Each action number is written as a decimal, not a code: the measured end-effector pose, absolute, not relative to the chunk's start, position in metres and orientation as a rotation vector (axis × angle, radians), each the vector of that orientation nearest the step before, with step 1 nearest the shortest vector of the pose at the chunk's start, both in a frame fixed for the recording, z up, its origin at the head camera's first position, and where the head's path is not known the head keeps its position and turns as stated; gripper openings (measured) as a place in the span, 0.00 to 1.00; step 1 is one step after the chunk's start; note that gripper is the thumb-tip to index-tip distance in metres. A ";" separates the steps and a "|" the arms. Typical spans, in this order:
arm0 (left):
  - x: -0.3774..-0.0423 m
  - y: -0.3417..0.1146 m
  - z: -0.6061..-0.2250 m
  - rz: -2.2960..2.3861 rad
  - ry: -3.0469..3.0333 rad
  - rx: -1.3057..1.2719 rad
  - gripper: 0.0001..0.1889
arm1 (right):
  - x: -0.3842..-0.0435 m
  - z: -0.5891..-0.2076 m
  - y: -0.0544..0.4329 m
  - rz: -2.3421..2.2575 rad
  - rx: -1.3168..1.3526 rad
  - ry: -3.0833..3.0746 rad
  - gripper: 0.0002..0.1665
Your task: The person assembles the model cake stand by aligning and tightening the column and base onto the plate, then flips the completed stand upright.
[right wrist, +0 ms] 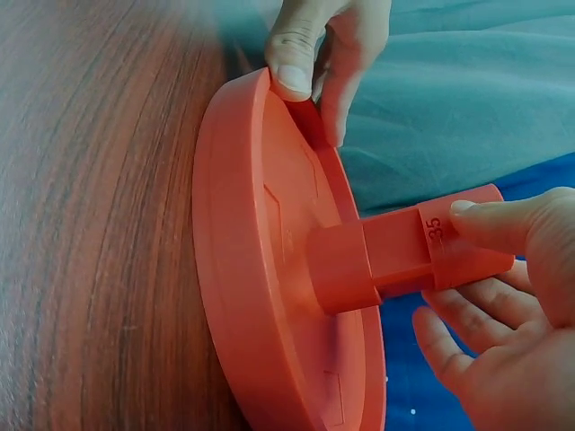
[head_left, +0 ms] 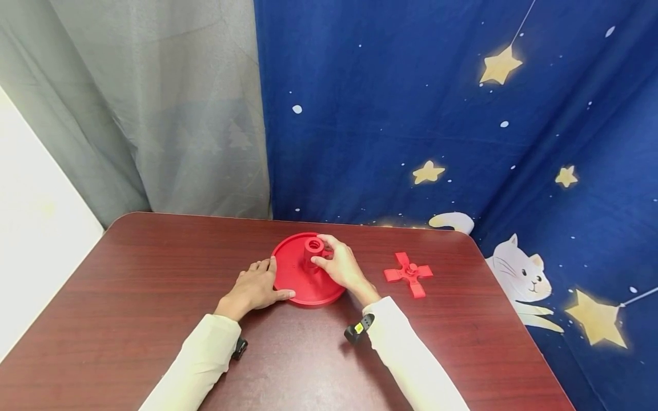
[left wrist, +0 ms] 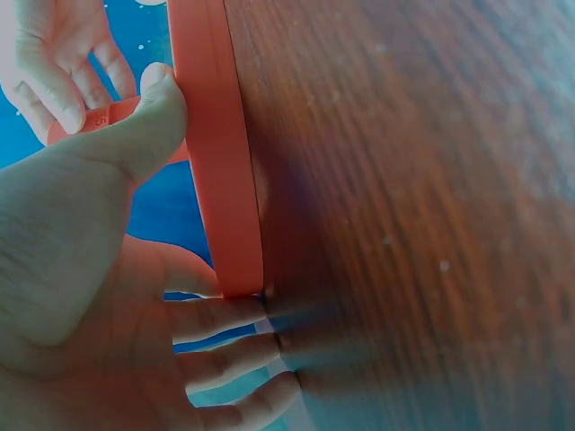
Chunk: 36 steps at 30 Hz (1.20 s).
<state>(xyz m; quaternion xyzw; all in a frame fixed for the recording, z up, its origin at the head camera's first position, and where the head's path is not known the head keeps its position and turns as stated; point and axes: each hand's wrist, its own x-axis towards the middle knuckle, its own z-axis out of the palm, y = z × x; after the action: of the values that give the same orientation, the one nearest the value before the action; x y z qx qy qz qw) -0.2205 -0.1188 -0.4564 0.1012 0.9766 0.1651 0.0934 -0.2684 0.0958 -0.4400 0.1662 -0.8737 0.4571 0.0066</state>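
Observation:
A round red base [head_left: 290,273] with a raised rim lies flat on the table. My left hand [head_left: 255,286] holds its rim at the near left side, the thumb over the edge and the fingers spread along the outside. From the base rises an upright hollow red post; its upper part, a red sleeve [right wrist: 458,241] marked "35", is pinched between the thumb and fingers of my right hand [head_left: 343,265]. In the head view the sleeve's open top [head_left: 314,245] shows ridges inside.
A red cross-shaped piece [head_left: 411,272] with a small round knob at its centre lies to the right of the base. Dark reddish wooden table [head_left: 180,274] beneath everything. Behind it hang a grey curtain [head_left: 200,114] and a blue star-patterned curtain [head_left: 370,114].

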 end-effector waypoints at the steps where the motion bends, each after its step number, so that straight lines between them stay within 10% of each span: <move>1: -0.220 -0.119 -0.457 0.490 2.898 0.300 0.54 | -0.268 -0.440 0.095 1.433 0.517 -2.725 0.33; 36: -0.221 -0.119 -0.457 0.481 2.896 0.289 0.54 | -0.270 -0.441 0.091 1.391 0.476 -2.715 0.32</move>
<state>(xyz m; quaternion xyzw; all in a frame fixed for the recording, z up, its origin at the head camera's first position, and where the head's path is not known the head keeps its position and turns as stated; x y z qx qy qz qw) -0.2209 -0.1189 -0.4568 0.0974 0.9773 0.1623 0.0956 -0.2697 0.0914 -0.4406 0.1541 -0.8791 0.4503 0.0271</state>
